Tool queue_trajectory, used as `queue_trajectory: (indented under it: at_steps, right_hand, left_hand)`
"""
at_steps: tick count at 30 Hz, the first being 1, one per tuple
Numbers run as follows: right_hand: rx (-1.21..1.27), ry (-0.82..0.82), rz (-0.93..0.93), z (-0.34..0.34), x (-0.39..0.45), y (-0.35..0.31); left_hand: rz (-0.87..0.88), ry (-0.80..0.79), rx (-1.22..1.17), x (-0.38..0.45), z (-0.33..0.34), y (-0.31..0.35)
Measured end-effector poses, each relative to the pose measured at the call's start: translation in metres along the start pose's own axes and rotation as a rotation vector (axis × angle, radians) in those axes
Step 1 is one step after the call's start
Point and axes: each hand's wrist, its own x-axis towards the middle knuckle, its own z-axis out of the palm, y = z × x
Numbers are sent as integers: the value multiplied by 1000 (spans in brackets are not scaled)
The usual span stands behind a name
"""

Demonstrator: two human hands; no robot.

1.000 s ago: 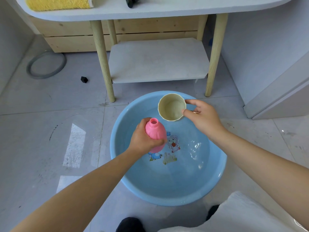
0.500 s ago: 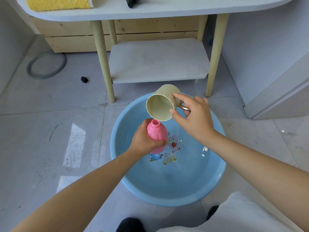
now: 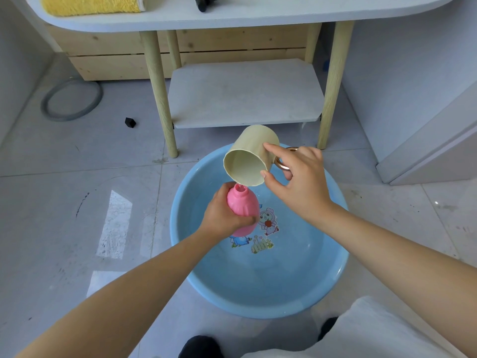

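A pink bottle (image 3: 244, 204) with an open neck is held upright over the blue basin (image 3: 333, 288) by my left hand (image 3: 222, 215), which grips its body. My right hand (image 3: 300, 184) holds a pale yellow-green cup (image 3: 249, 157) by its copper-coloured ring handle (image 3: 281, 164), thumb and forefinger on the cup's wall. The cup is tipped steeply toward me, its rim right above the bottle's mouth. The basin stands on the tiled floor with water in it and cartoon stickers on its bottom.
A white table with wooden legs (image 3: 160, 99) and a low shelf (image 3: 245, 94) stands just behind the basin. A yellow towel (image 3: 90, 5) lies on its top. A grey ring (image 3: 71, 100) and a small black block (image 3: 130, 122) lie on the floor at left.
My right hand has tipped the cup from mouth-up to steeply tilted and brought it left, over the bottle's mouth. My left hand with the bottle has stayed almost still.
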Motion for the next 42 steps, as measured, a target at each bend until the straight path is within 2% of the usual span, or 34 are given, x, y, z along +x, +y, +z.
queue_trajectory:
  at_steps: [25, 42]
  right_hand:
    - [-86, 71, -169, 0, 2, -2]
    - [-162, 64, -216, 3, 1, 1]
  left_hand:
    - [-6, 10, 12, 0, 1, 0]
    - [-4, 20, 11, -1, 0, 0]
